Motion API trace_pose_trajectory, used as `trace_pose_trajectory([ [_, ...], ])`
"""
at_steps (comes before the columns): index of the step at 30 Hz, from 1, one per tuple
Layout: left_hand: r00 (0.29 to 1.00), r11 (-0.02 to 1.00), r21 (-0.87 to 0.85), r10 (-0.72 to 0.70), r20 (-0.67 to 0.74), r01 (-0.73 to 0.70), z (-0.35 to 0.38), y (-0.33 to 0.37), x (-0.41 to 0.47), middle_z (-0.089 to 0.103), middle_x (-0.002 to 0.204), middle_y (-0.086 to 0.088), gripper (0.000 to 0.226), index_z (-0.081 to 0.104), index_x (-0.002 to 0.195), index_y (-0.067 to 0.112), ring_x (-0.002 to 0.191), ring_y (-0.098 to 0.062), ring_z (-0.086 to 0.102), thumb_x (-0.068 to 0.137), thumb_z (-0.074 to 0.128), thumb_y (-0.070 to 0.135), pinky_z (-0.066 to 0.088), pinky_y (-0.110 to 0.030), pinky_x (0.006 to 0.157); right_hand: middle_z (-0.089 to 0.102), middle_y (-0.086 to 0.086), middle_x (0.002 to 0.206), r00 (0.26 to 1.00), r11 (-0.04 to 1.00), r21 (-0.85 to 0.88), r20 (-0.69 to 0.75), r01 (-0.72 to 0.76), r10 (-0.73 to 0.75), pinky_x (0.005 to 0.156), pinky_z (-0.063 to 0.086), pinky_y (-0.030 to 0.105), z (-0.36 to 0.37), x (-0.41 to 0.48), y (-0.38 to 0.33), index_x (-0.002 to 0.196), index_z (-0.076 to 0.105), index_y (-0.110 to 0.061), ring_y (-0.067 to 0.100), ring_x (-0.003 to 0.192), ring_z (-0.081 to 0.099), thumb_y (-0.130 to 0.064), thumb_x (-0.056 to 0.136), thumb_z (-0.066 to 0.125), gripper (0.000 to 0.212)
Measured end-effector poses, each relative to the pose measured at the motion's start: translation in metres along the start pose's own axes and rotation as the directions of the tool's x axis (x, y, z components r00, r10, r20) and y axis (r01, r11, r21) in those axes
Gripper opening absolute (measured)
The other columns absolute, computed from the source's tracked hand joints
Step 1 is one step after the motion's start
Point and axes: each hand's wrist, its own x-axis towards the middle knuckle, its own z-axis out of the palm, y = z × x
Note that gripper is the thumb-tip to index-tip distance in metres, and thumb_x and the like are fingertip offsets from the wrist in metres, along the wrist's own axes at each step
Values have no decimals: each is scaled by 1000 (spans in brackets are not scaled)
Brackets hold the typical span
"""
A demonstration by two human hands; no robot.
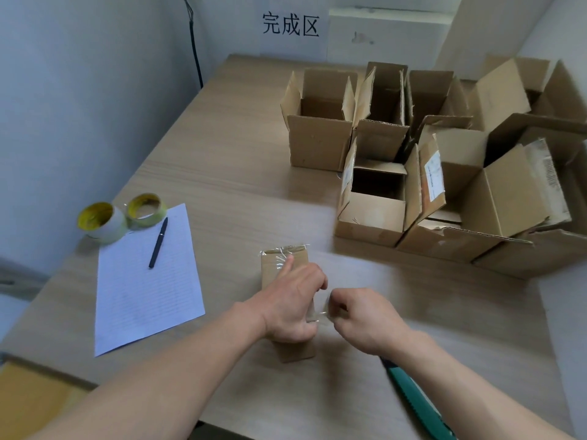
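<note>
Gripping box [272,268] left-handed, right hand [365,319] pinching tape [323,313]

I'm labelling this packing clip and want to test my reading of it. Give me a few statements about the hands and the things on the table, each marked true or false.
1. The left hand holds the small cardboard box. True.
2. The pen lies on bare wood. False: it lies on the sheet of paper.
3. Two tape rolls stand by the paper's far end. True.
4. The cardboard boxes at the back right are sealed shut. False: their flaps stand open.
5. The right hand grips the pen. False: it pinches clear tape beside the small box.
</note>
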Motion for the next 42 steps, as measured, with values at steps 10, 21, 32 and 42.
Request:
trace_pose_trajectory([
  [10,1000,999,34,-9,15,8,-1,5,0,43,104,1,46,47,108,12,106,-20,43,69,68,23,7,-51,119,69,5,91,1000,983,-181,0,-21,22,69,44,32,-4,11,-19,84,62,-23,30,93,63,-29,84,56,9],
  [21,999,995,87,-43,26,41,1,6,-3,35,103,7,45,43,109,18,107,-18,41,76,68,37,0,-42,118,38,-4,58,922,974,-172,-334,146,-197,43,28,34,6,-35,12,64,34,-22,25,53,36,-23,68,47,14],
  [32,970,923,313,-241,12,226,15,40,8,53,116,-7,34,43,112,16,120,-29,39,79,47,11,5,-57,117,49,-1,57,983,966,-259,-178,-14,-33,32,22,29,85,-94,13,79,35,-25,20,37,45,-10,39,83,65],
  [42,874,988,-155,-98,-475,26,10,1,-26,58,130,-7,36,60,112,9,139,-32,36,88,54,36,26,-42,115,65,-8,76,987,951,-284,-138,-121,85,48,46,30,100,-109,17,130,55,-30,17,55,50,-10,58,70,76],
])
